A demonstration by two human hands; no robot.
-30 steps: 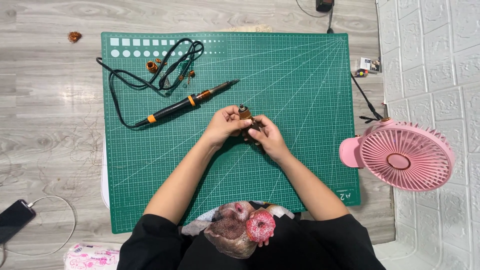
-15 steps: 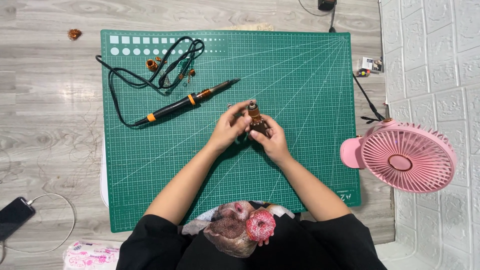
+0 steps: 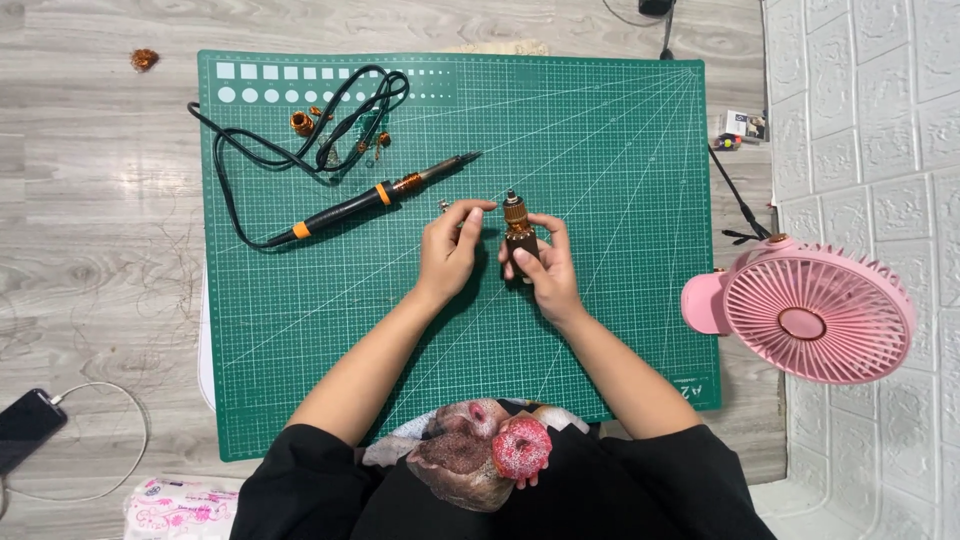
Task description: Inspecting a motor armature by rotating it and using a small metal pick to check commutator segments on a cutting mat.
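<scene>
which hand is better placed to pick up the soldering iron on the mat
Probably the left hand: it lies right beside the soldering iron, holding at most a tiny part, while the right hand grips the small motor.

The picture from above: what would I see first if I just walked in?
Probably the big green mat that covers most of the wooden floor, with two hands at its middle. The right hand holds a small copper-wound motor upright, and the left hand pinches something tiny beside it. A pink fan stands off the mat's right edge, and a black and orange soldering iron lies at upper left.
</scene>
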